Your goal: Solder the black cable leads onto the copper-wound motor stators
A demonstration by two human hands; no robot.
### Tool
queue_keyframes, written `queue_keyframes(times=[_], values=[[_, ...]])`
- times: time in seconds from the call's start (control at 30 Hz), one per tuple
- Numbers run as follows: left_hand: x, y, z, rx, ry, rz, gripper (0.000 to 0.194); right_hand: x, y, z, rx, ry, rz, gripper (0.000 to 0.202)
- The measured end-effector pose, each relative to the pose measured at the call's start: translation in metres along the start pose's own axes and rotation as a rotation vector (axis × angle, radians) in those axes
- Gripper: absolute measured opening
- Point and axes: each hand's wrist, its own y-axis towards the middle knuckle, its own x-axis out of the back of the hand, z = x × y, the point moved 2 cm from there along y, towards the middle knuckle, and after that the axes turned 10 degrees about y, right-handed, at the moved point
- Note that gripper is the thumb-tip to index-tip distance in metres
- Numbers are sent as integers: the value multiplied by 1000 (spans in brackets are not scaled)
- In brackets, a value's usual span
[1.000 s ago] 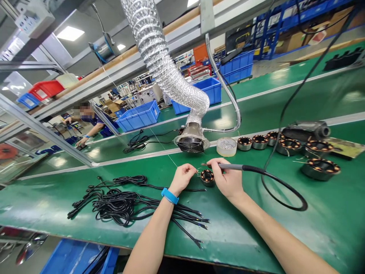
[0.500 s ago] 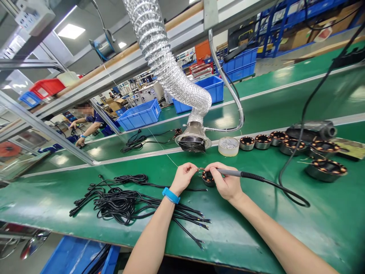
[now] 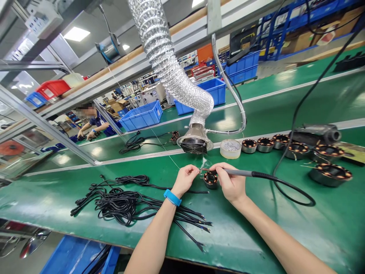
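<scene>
- Grey is the handle of the soldering iron (image 3: 239, 172), which the right hand (image 3: 232, 184) grips like a pen, its fingers closed around it.
- The left hand (image 3: 186, 179) is nearly closed, thumb and forefinger pinched on a thin wire (image 3: 173, 161); the pale line goes up and to the left from this hand. The smallest ends at the fingertips are too fine to tell apart.
- The iron's tip points to these fingertips, and a wisp of smoke (image 3: 204, 163) rises just above.
- Under the tip, between the 2 hands, 1 small copper-wound ring (image 3: 210, 186) sits on the green table (image 3: 234, 236).
- On the left wrist is 1 blue band (image 3: 172, 198).
- Black cables (image 3: 119, 207) lie in a heap to the left, their bare ends near the left forearm.
- Behind the hands hangs a metal hood (image 3: 196, 137) on a silver duct (image 3: 182, 76).
- Right of the hood are 1 tape roll (image 3: 230, 149) and 6 more wound rings (image 3: 265, 144).
- Farther away, a co-worker (image 3: 99, 121) stands near a blue crate (image 3: 142, 116).
</scene>
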Motion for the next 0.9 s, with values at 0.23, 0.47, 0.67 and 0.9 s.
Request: queue_keyframes(times=[0.23,0.47,0.67,0.9], values=[[1,0,-1,1,7,-7,33,-1,1,9,64,-75,14,26],[1,1,0,0,21,-10,33,-1,-1,7,48,-60,22,25],[2,0,-1,-3,21,-13,33,-3,-1,6,39,-82,3,24],[2,1,1,13,28,-4,32,-2,0,8,97,-112,30,24]])
